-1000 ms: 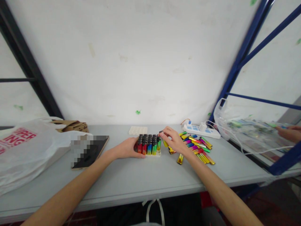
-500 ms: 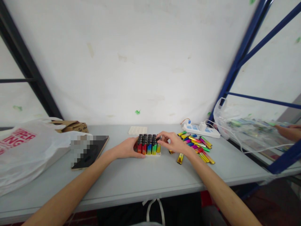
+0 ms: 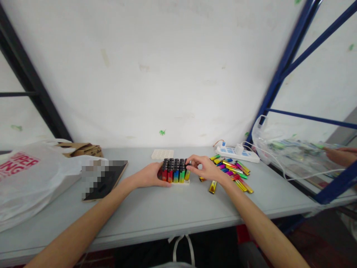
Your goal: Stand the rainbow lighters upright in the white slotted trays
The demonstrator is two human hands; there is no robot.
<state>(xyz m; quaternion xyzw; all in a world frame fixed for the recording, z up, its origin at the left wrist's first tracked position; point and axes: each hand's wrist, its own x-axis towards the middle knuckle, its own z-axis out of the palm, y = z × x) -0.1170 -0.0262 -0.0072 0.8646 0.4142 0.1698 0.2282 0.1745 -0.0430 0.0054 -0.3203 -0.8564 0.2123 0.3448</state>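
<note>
Many upright lighters (image 3: 176, 172) stand together; my left hand (image 3: 151, 175) clasps their side. My right hand (image 3: 204, 167) pinches a yellow lighter (image 3: 187, 175).

Black-topped lighters (image 3: 176, 174), upright, seemingly in white tray (image 3: 187, 182)

- Front: bare desktop (image 3: 173, 208) between the forearms gives passage from the near edge to the upright lighters (image 3: 176, 171).
- Left: the left hand (image 3: 150, 175) bars this side; farther out lie a dark panel (image 3: 115, 178) and a white bag (image 3: 41, 182).
- Right: the right hand (image 3: 205, 168) covers this end; loose lighters (image 3: 233, 172) and a power strip (image 3: 251, 155) crowd the surface beyond.
- Rear: a low pale tray (image 3: 162, 154), then the wall (image 3: 178, 74).
- Above: open air over the black lighter tops.
</note>
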